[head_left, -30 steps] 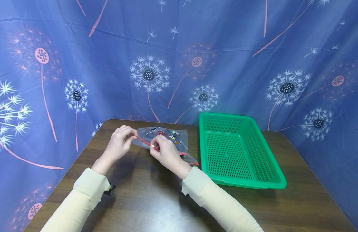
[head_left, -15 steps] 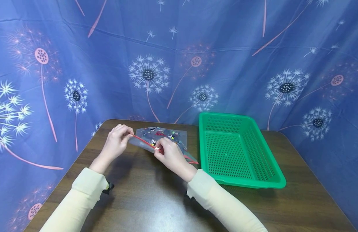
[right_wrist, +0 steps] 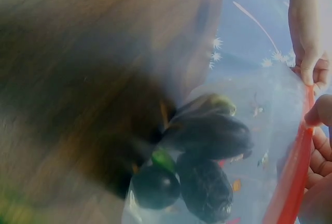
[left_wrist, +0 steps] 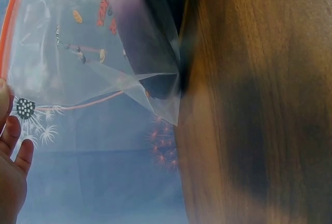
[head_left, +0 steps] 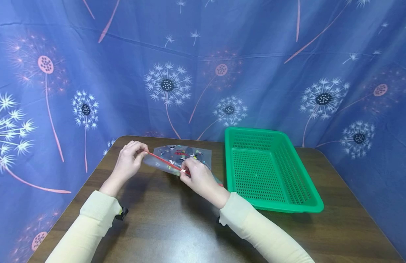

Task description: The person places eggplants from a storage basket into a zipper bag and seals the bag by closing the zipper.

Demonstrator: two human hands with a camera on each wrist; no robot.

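A clear zip bag (head_left: 166,168) with a red zip strip and cartoon prints stands on the table between my hands. My left hand (head_left: 128,160) pinches the left end of the red strip (head_left: 163,160). At the white slider (head_left: 183,170) on that strip, my right hand (head_left: 201,178) pinches with thumb and forefinger. Inside the bag, the right wrist view shows several dark items: a long purple-black one (right_wrist: 212,135) like an eggplant, a round one (right_wrist: 155,186) with a green cap, and a bumpy dark oval (right_wrist: 206,190). The bag's right end is partly hidden behind my right hand.
A green perforated plastic basket (head_left: 258,175) stands to the right of the bag. The wooden table (head_left: 163,226) reaches back to a blue curtain (head_left: 124,91) with dandelion prints.
My right hand has slid rightward and slightly nearer along the red strip with the slider. My left hand has shifted a little left, and the strip between them is longer.
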